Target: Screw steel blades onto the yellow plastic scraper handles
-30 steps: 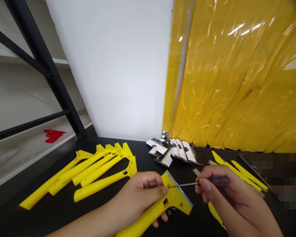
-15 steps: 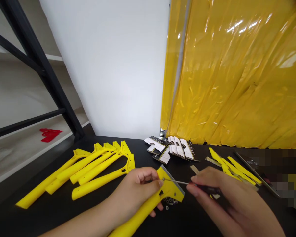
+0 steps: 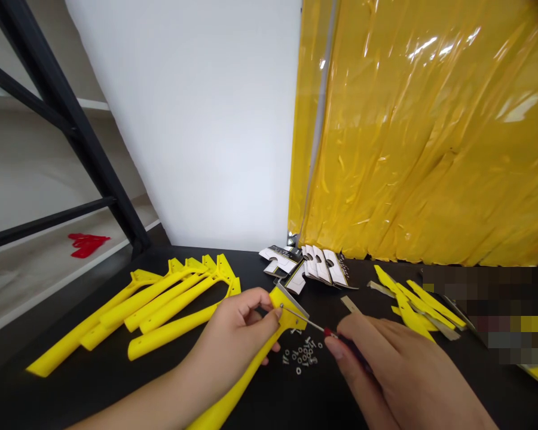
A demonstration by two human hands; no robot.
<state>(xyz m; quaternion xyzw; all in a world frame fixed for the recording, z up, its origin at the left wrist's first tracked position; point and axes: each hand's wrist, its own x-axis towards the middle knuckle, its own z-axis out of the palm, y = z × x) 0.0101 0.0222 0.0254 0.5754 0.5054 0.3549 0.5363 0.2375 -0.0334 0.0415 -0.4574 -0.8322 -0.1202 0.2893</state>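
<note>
While the L hand (image 3: 237,328) grips a yellow plastic scraper (image 3: 246,373) w/ fingers curled behind its head and thumb on the front, the R hand (image 3: 390,364) pinches a small screwdriver (image 3: 311,324) b/w thumb and fingers, narrow grip, red collar just showing past the fingertips. The thin steel shaft runs across to the scraper's head, tip right at a small hole beside the L thumb. A steel blade (image 3: 295,300) sits along the head's top edge. The scraper's handle slants down and out of frame at the bottom; can't tell if it rests on the black bench (image 3: 130,385). Just right of the head, small screws and washers (image 3: 301,355) lie scattered on the bench. To the left, a heap of yellow scraper frames (image 3: 174,304) sits near the L hand; ahead, white-and-black printed cards (image 3: 305,266) stand in a loose row. Right of the R hand are yellow strips (image 3: 412,307) and a tan strip (image 3: 350,304). Behind the bench hang a yellow plastic curtain (image 3: 407,149) and a white wall (image 3: 183,119); far left, red pieces (image 3: 86,246) lie on a shelf (image 3: 36,286).
</note>
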